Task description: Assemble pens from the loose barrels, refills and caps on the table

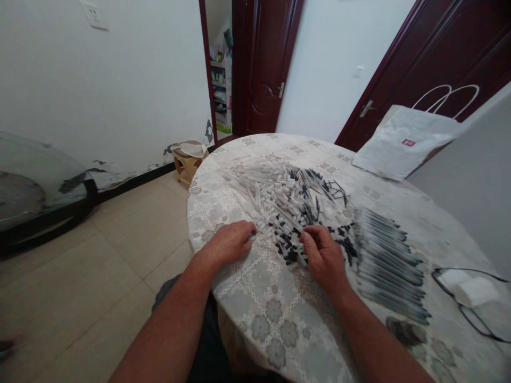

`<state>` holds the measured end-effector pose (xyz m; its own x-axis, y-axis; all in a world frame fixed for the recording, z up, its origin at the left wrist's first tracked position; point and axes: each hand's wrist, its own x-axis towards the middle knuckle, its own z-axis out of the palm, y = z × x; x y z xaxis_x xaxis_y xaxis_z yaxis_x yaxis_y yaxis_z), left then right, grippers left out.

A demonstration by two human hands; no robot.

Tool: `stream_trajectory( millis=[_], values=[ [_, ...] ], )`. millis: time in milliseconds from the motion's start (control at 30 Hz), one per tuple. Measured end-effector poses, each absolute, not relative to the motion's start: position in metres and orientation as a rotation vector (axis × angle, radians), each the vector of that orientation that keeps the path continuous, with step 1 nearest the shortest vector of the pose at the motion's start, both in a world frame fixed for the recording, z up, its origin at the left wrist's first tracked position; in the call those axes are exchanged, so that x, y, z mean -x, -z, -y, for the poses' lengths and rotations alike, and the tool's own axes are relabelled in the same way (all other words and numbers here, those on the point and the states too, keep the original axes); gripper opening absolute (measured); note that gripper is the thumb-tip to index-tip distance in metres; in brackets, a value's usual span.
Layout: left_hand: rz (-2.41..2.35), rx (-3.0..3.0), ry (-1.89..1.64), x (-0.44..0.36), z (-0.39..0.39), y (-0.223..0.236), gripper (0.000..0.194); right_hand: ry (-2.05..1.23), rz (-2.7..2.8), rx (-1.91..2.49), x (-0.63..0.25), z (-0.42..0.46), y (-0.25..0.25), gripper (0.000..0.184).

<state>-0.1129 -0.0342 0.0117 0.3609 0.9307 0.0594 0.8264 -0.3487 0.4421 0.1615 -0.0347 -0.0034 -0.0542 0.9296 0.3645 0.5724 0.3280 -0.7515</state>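
Two hands: both of mine are down on the round table (263, 314), at the near edge of the pen parts.
Left hand (229, 243): I have it palm down on the lace cloth, fingers curled in, fingertips touching the near end of a white tube; whether I actually pinch it I cannot tell.
Right hand (324, 256): I see it knuckles up, fingers bent over the small black caps (288, 248), thumb and forefinger drawn together on one small piece too blurred to name.
White tubes (263, 191): a loose heap just beyond my hands, fanning toward the far side.
Thin black refills (319, 186): scattered behind and right of the tubes.
Finished dark pens (389, 260): laid side by side in a row just right of my right hand.
White charger and black cable (469, 291): near the right edge.
White paper bag (403, 142): at the far edge, against the wall.
Small stool (187, 159): on the floor, beyond the table.
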Motion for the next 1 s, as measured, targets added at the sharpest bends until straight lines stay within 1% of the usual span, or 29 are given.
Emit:
stream_trajectory(
  millis=[100, 200, 267, 433, 500, 600, 800, 1000],
  values=[
    [-1.434, -2.253, -0.533, 0.117, 0.035, -0.013, 0.028, -0.557, 1.721, 1.348, -0.163, 0.035, 0.006, 0.026],
    [-1.317, -2.066, -0.724, 0.118, 0.034, -0.019, 0.020, -0.557, 1.714, 1.364, -0.163, 0.036, 0.006, 0.027],
    [-1.256, -1.812, -0.866, 0.114, 0.032, -0.023, 0.015, -0.544, 1.727, 1.370, -0.161, 0.036, 0.005, 0.028],
    [-1.016, -0.943, -1.371, 0.098, 0.022, -0.024, 0.023, -0.529, 1.764, 1.323, -0.157, 0.038, 0.002, 0.026],
    [-0.911, -0.716, -1.487, 0.095, 0.018, -0.022, 0.026, -0.493, 1.798, 1.303, -0.156, 0.039, 0.002, 0.024],
    [-0.837, -0.580, -1.529, 0.092, 0.017, -0.021, 0.028, -0.436, 1.859, 1.281, -0.154, 0.040, 0.002, 0.021],
    [-0.815, -0.541, -1.490, 0.088, 0.017, -0.021, 0.025, -0.396, 1.906, 1.258, -0.152, 0.041, 0.000, 0.019],
    [-0.823, -0.488, -1.531, 0.088, 0.016, -0.021, 0.026, -0.316, 1.937, 1.234, -0.154, 0.041, 0.000, 0.018]
  ],
)
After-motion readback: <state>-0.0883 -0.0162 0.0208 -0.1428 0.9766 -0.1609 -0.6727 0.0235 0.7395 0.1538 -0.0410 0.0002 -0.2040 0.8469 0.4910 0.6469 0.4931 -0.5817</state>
